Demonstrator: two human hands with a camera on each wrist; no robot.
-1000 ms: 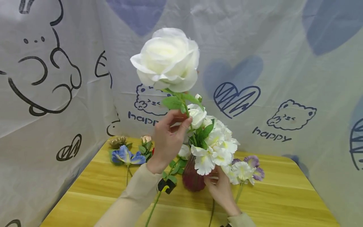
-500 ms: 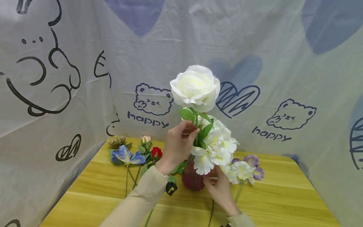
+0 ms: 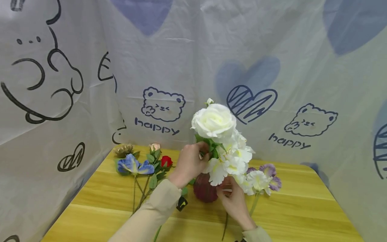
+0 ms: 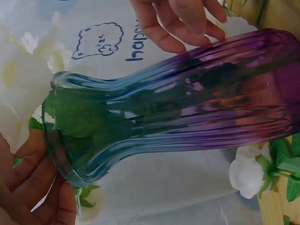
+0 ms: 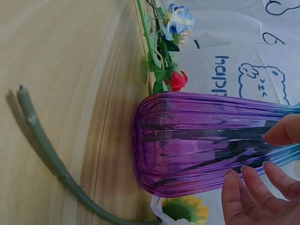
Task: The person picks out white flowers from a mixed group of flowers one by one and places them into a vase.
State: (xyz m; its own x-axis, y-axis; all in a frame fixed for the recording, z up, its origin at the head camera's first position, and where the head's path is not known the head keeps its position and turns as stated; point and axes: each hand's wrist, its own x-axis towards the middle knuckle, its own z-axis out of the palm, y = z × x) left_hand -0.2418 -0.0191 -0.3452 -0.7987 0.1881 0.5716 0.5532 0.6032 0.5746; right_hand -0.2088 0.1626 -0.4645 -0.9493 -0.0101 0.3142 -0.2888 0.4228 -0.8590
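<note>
Dial centred on the vase, as the head camera sees it, 12 at top. Ribbed glass vase [image 3: 205, 192] stands upright on the wooden table [image 3: 290, 215]; body purple, neck blue-green per the left wrist camera. Left hand [image 3: 191, 164] at 11 o'clock, by the vase mouth, fingers curled, pinching the green stem of a large white rose [image 3: 214, 121]; that bloom sits at 12, above the mouth. Right hand [image 3: 233, 197] between 3 and 4, grasping the vase: thumb across the glass, fingertips along its side. Frilled white blooms [image 3: 234, 164] spill out at 1 o'clock. Green leaf visible through the neck. Lying on the table: red rose [image 3: 166, 162] and pale pink rose [image 3: 155, 147] at 10, blue flower [image 3: 133, 164] between 9 and 10, brown flower [image 3: 124, 150] farther out near 10, purple-and-white flowers [image 3: 264, 179] near 3. Backdrop [image 3: 181, 60]: pale cloth bearing hearts and bear drawings, one bear at 11, another between 1 and 2.
</note>
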